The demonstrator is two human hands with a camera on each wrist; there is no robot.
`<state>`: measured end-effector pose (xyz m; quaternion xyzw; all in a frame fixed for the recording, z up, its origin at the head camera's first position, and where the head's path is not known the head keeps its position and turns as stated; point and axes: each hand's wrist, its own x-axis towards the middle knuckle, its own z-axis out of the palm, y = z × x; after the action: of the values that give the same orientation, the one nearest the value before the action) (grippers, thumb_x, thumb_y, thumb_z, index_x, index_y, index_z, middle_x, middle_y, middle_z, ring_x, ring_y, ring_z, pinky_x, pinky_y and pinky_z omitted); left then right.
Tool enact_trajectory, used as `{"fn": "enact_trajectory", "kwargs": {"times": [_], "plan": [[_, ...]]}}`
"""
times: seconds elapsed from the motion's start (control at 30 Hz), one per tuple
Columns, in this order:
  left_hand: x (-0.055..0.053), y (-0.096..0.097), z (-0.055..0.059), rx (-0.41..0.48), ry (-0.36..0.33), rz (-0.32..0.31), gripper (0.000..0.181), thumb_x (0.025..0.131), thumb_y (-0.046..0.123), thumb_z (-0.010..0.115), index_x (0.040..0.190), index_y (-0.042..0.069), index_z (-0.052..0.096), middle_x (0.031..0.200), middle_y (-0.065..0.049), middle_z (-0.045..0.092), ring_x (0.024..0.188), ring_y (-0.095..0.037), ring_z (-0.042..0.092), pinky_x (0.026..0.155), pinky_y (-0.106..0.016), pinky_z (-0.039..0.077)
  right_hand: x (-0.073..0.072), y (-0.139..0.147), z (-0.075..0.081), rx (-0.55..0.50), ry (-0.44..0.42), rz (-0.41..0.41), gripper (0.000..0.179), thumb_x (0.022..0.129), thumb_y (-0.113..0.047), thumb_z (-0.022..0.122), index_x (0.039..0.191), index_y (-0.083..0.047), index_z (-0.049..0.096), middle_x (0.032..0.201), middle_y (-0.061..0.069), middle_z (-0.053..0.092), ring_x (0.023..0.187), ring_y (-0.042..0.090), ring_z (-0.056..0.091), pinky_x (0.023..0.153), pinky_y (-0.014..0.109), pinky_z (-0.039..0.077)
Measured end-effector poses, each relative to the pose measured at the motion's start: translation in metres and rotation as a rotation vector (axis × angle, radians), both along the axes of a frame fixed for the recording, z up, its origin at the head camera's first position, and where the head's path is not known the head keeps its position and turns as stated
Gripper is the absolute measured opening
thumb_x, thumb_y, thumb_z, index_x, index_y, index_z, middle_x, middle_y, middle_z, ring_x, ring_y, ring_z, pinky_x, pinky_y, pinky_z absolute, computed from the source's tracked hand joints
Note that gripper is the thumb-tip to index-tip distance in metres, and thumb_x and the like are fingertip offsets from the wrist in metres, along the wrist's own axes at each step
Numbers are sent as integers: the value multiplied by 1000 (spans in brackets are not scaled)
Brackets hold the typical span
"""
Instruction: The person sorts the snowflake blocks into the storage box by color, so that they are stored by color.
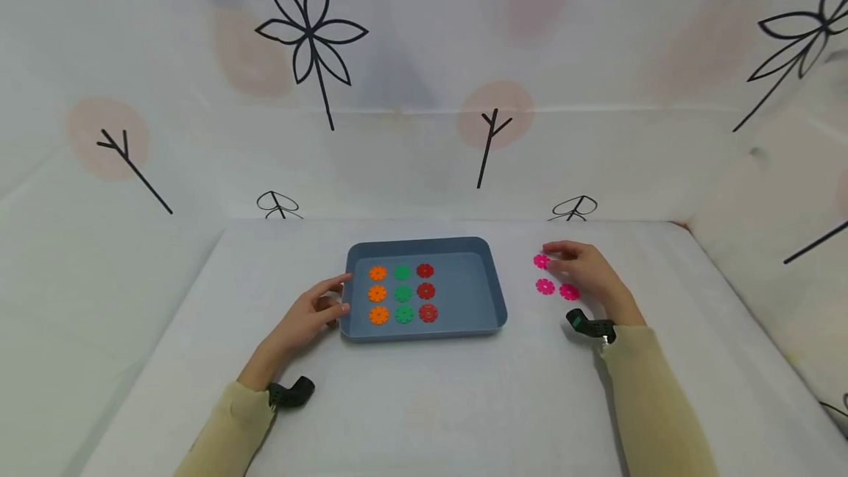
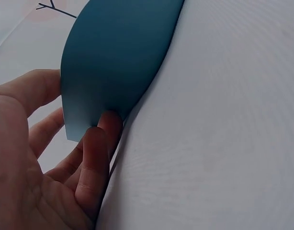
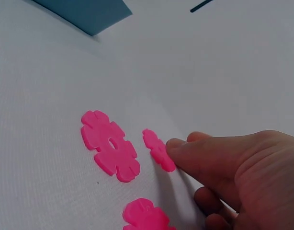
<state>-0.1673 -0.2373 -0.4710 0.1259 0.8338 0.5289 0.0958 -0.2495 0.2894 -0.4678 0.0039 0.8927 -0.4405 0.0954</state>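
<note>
My left hand (image 1: pixel 308 319) holds the left side of a blue-grey tray (image 1: pixel 493 285), with some fingertips at the rim and others low against the outer wall in the left wrist view. In the tray lie flat flower-shaped plastic discs in three columns: orange discs (image 1: pixel 377 293), green discs (image 1: pixel 403 293) and red discs (image 1: pixel 425 291). Right of the tray, my right hand (image 1: pixel 586 271) pinches a pink flower disc (image 3: pixel 155 147), tilted up above the cloth. Two more pink discs lie flat close by, one left (image 3: pixel 110 146) and one nearer (image 3: pixel 146 216) in the right wrist view.
A white cloth (image 1: pixel 424 403) covers the table. Behind it hangs a pale curtain (image 1: pixel 411 160) with black plant drawings. Each wrist wears a black camera, the left camera (image 1: pixel 293 392) and the right camera (image 1: pixel 589 324). A dark cable (image 1: pixel 833 408) shows at the right edge.
</note>
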Motion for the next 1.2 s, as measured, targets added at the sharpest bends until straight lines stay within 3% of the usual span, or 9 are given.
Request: {"fn": "enact_trajectory", "kwargs": {"times": [0.23, 0.33, 0.67, 0.93, 1.2], "plan": [[12, 10, 29, -2, -13, -3, 57, 98, 10, 63, 149, 0, 41, 134, -28, 45, 88, -26, 58, 71, -32, 50, -5, -1, 2, -33, -44, -15, 46, 98, -21, 64, 141, -11, 53, 145, 18, 46, 135, 42, 35, 107, 57, 34], [14, 12, 33, -10, -16, 0, 56, 99, 11, 63, 149, 1, 41, 135, -28, 45, 88, -25, 59, 72, -33, 51, -5, -1, 3, -48, -54, -17, 45, 98, -18, 64, 141, -10, 54, 145, 19, 46, 136, 42, 34, 108, 58, 32], [15, 10, 33, -17, -32, 13, 55, 99, 12, 63, 149, 2, 42, 136, -28, 45, 88, -27, 59, 73, -34, 51, -4, -11, 2, 16, -19, -51, 47, 93, -19, 70, 138, -10, 57, 138, 20, 49, 126, 40, 40, 101, 52, 38], [15, 11, 35, -20, -23, 5, 55, 99, 12, 62, 149, 0, 41, 136, -28, 44, 89, -27, 59, 73, -35, 51, -4, -11, 5, 46, -25, -43, 44, 95, -15, 67, 137, -9, 58, 138, 22, 48, 125, 41, 40, 103, 55, 37], [14, 12, 32, -12, -33, 4, 54, 100, 11, 62, 149, 0, 41, 136, -29, 44, 90, -27, 59, 74, -36, 52, -2, -7, 7, 72, -26, -30, 40, 94, -19, 69, 132, -8, 62, 123, 20, 51, 113, 36, 43, 91, 46, 40]]}}
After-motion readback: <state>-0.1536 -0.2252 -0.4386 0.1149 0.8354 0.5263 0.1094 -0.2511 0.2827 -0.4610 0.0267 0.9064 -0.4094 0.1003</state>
